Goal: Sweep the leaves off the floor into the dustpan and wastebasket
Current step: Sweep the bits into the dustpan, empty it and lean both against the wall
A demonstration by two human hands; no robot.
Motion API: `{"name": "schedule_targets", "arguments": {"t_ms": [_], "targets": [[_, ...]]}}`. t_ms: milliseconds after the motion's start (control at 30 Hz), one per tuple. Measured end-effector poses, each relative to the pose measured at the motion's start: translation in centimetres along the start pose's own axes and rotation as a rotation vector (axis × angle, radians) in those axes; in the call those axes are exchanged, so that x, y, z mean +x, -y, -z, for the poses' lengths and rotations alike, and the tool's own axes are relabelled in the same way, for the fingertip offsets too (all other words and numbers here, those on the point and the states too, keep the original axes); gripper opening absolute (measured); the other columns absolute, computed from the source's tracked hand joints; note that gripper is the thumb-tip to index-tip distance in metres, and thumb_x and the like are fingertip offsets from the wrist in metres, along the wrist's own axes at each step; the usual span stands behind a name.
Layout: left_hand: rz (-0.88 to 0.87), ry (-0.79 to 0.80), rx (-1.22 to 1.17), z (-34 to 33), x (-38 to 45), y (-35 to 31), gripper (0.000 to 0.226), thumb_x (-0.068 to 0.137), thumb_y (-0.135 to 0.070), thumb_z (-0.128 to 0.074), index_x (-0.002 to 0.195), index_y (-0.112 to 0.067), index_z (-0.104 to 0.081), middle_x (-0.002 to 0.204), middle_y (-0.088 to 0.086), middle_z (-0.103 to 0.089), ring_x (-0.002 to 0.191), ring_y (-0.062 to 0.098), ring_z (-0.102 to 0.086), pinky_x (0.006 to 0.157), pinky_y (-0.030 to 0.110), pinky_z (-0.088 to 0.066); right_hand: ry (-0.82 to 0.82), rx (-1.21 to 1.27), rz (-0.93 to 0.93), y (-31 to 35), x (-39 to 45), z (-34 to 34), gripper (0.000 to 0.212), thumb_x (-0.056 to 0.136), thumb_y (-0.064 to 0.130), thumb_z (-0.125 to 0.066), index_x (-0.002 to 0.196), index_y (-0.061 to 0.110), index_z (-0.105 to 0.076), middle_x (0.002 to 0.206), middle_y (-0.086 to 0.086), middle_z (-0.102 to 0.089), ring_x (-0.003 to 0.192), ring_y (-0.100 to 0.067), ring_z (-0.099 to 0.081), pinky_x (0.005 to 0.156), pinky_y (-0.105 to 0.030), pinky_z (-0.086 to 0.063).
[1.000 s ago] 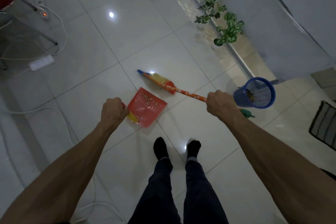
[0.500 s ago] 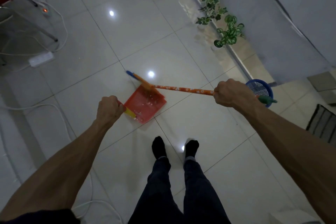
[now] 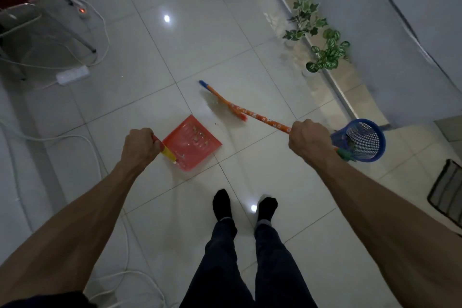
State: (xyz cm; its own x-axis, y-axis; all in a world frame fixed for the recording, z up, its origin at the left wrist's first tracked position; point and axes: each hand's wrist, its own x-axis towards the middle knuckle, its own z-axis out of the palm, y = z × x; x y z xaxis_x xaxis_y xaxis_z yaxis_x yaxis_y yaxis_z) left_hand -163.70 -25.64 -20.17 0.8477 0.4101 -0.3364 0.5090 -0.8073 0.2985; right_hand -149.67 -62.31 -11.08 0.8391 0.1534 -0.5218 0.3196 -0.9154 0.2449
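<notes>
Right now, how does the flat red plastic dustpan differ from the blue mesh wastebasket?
The flat red plastic dustpan is a shallow, solid scoop; the blue mesh wastebasket is deep, round and perforated. The left hand grips the dustpan's handle; no hand holds the wastebasket, which sits behind the right hand. Both hold some debris.

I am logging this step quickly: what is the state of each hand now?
Left hand: closed around the dustpan handle.
Right hand: closed around the broom handle.
</notes>
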Motion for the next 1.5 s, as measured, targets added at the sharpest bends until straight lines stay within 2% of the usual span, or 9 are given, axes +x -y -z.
{"name": "schedule_targets", "arguments": {"t_ms": [100,433,600,733,933,1133,1267,1367,1500], "targets": [[0.020,0.008,-0.016,-1.0,0.2,0.5,0.020,0.084,-0.013,-0.068,0.083,0.006,-0.068,0.079,0.024,-0.070,0.074,0.042,-0.064,0.063,0.037,-0.047,0.036,0.043,0.027,2.5,0.2,-1.2,0.022,0.101,0.025,-0.050,0.113,0.011,-0.061,0.092,-0.008,-0.053,0.074,-0.023,-0.053,0.065,-0.032,-0.042],[0.058,-0.026,-0.087,-0.9,-0.1,1.7,0.021,0.084,-0.013,-0.073,0.091,0.006,-0.070,0.092,0.023,-0.072,0.087,0.042,-0.066,0.075,0.043,-0.052,0.158,0.183,0.053,7.2,1.3,-1.5,0.021,0.095,0.026,-0.062,0.109,0.010,-0.058,0.075,-0.002,-0.038,0.074,-0.022,-0.054,0.065,-0.033,-0.044],[0.119,-0.017,-0.127,-1.7,-1.3,2.6,0.021,0.083,-0.016,-0.075,0.088,0.003,-0.070,0.087,0.020,-0.073,0.080,0.038,-0.067,0.070,0.041,-0.054,0.200,0.249,0.060,6.2,2.0,0.5,0.025,0.093,0.030,-0.063,0.102,0.009,-0.052,0.081,-0.006,-0.049,0.073,-0.024,-0.059,0.064,-0.033,-0.049],[0.175,-0.015,-0.185,-1.8,-2.2,3.1,0.020,0.082,-0.017,-0.076,0.085,0.001,-0.069,0.083,0.019,-0.071,0.078,0.037,-0.066,0.065,0.034,-0.046,0.187,0.242,0.060,3.7,2.6,2.6,0.039,0.092,0.043,-0.064,0.108,0.008,-0.063,0.087,-0.010,-0.059,0.075,-0.027,-0.063,0.070,-0.037,-0.057],[0.252,-0.046,-0.320,-1.3,-3.3,3.2,0.024,0.078,-0.018,-0.082,0.090,0.001,-0.073,0.081,0.012,-0.065,0.077,0.029,-0.061,0.068,0.035,-0.044,0.222,0.419,-0.050,-0.6,2.2,3.4,0.058,0.092,0.056,-0.062,0.080,0.000,-0.070,0.060,-0.010,-0.066,0.048,-0.021,-0.059,0.053,-0.030,-0.049],[0.350,-0.040,-0.436,-2.5,-4.5,4.5,0.038,0.079,-0.025,-0.082,0.107,-0.001,-0.073,0.091,0.019,-0.075,0.087,0.034,-0.072,0.081,0.041,-0.057,0.217,0.468,-0.124,-2.3,1.9,0.6,0.057,0.088,0.055,-0.067,0.081,-0.001,-0.070,0.063,-0.011,-0.067,0.051,-0.020,-0.060,0.056,-0.031,-0.052],[0.350,-0.025,-0.455,-2.6,-4.8,4.3,0.040,0.079,-0.022,-0.082,0.110,0.001,-0.072,0.094,0.021,-0.074,0.090,0.035,-0.071,0.083,0.043,-0.056,0.099,0.314,-0.129,-1.5,1.5,-0.9,0.057,0.087,0.063,-0.060,0.101,0.009,-0.072,0.081,-0.011,-0.067,0.070,-0.027,-0.065,0.068,-0.041,-0.060],[0.364,-0.011,-0.447,-2.8,-4.7,4.2,0.046,0.079,-0.023,-0.082,0.116,0.002,-0.070,0.103,0.022,-0.073,0.097,0.036,-0.070,0.090,0.046,-0.055,-0.007,0.145,-0.075,0.8,0.1,-1.1,0.049,0.096,0.056,-0.054,0.108,0.011,-0.068,0.090,-0.010,-0.064,0.077,-0.027,-0.062,0.066,-0.036,-0.054],[0.391,-0.004,-0.457,-3.1,-4.7,4.0,0.042,0.081,-0.019,-0.081,0.115,0.003,-0.070,0.102,0.023,-0.073,0.093,0.035,-0.071,0.087,0.047,-0.057,0.004,0.121,-0.025,3.4,-1.1,-1.8,0.044,0.100,0.049,-0.052,0.110,0.007,-0.063,0.099,-0.014,-0.063,0.082,-0.029,-0.059,0.066,-0.033,-0.043]]}}
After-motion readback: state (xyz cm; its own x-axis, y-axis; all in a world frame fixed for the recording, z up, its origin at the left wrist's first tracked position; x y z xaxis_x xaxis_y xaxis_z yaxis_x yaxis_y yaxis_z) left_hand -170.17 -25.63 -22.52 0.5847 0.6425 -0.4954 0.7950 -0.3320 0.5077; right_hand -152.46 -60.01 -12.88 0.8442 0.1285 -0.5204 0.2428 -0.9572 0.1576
